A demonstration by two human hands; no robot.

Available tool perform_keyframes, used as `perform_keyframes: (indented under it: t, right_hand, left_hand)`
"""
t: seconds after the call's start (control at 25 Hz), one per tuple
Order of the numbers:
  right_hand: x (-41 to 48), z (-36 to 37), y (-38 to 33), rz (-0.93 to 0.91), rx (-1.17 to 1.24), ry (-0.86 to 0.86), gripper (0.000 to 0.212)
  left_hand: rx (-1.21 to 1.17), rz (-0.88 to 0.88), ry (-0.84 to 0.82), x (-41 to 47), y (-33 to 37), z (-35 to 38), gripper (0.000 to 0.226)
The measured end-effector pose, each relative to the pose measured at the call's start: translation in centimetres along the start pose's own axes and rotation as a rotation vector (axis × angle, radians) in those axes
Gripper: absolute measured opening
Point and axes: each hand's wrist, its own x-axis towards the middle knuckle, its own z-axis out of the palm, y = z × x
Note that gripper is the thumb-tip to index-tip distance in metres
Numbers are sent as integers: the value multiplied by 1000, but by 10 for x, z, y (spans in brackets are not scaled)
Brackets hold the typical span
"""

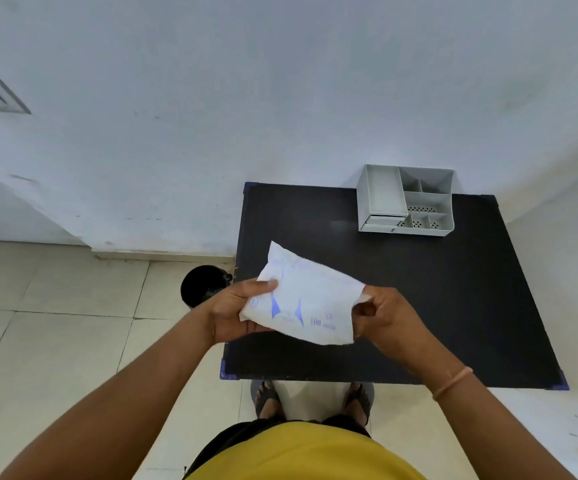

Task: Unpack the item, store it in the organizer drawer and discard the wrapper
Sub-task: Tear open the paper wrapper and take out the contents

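Sealed white packet held over the desk, not yet opened

The left hand (235,311) grips one end of the packet (303,301), thumb on top; the right hand (381,315) pinches the other edge. A hard tear could spill the hidden item onto the desk (454,306) or floor. The organizer (406,200) sits well beyond the right hand, path unobstructed; a black bin (201,285) stands just left of the left hand.
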Motion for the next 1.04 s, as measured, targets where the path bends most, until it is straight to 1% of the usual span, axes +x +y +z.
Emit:
perform_keyframes:
  t: [0.08,0.12,0.2,0.28,0.36,0.4,0.48,0.52,0.56,0.64,0.72,0.8,0.88,0.92,1.0,1.04]
  right_hand:
    - [5,7,26,159,203,67,29]
    - [5,10,35,246,324,79,27]
    - [2,14,45,373,614,14,29]
    - [-4,17,50,410,884,-78,39]
    - [-8,20,48,400,1013,-161,43]
    - [-9,23,46,381,994,-192,40]
    - [-8,31,48,334,839,-176,29]
    - [-8,35,50,325,788,-152,29]
    - [-6,38,54,327,788,-134,32]
    - [-1,44,56,376,836,-106,38]
    - [3,46,54,441,829,-64,31]
    - [2,44,51,473,756,-91,28]
    - [-3,41,45,419,670,-154,26]
    - [-5,40,45,368,636,-155,25]
    - [-6,39,42,236,681,-99,29]
    - [-4,40,42,208,766,-64,30]
  left_hand:
    - [9,28,-6,6,-16,2,58]
    - [16,41,-2,7,-21,4,58]
    - [30,53,8,6,-27,7,56]
    - [40,44,29,4,-33,8,53]
    - [51,30,49,1,-37,11,54]
    - [53,28,55,1,-39,12,54]
    - [35,30,59,1,-43,12,50]
    - [22,30,51,1,-45,11,47]
    - [12,31,42,0,-47,10,46]
    - [8,43,25,-2,-47,9,44]
    - [19,60,17,-5,-46,8,40]
    - [58,63,29,-7,-45,7,42]
    - [76,53,16,-8,-44,4,45]
    - [72,43,10,-7,-43,3,45]
    - [93,40,15,-6,-40,2,46]
    - [135,55,43,-4,-39,2,49]
